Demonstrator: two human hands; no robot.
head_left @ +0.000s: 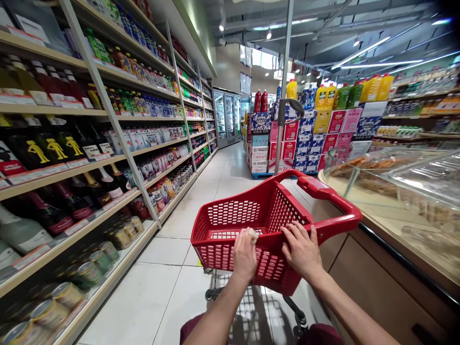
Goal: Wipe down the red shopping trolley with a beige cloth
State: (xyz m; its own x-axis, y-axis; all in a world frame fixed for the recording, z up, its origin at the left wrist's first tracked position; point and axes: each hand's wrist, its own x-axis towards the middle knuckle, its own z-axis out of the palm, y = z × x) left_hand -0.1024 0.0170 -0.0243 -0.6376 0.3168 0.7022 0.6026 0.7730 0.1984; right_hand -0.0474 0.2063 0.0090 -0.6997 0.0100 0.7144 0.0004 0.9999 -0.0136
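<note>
A red plastic shopping basket (230, 220) rides on a wheeled trolley frame in a supermarket aisle, its handle (332, 199) raised to the right. My left hand (245, 254) is closed over the basket's near rim, pinching a small pale cloth or wipe (253, 235) against it. My right hand (302, 249) rests on the same rim further right, fingers spread flat against the mesh wall. The basket looks empty inside.
Shelves of bottles and cans (72, 158) line the left side. A glass-covered food counter (398, 191) runs along the right. Ahead stand a stacked display of boxes and juice bottles (305, 129), a metal pole (283, 86) and fridges (227, 115). White tiled floor (168, 287) stretches forward.
</note>
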